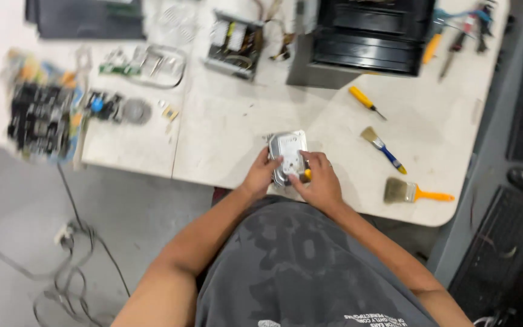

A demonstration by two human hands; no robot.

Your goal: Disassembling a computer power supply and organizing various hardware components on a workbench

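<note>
Head camera, looking down: a person stands at a pale workbench [231, 139], both hands on one silver hard drive [287, 151] lying flat near the bench's front edge. The left hand [263, 174] clamps the drive's left side. The right hand [317, 180] is closed around something yellow, likely a small screwdriver handle [307, 175], pressed to the drive's near corner. This looks like work on a screw; the next move likely calls for steady turning while the left hand braces. Right of the grip lie two paintbrushes, one blue-handled [384, 150], one orange-handled [416, 192]. Beyond it, one yellow screwdriver [365, 101], one open power supply [235, 43], one black case [370, 33].
</note>
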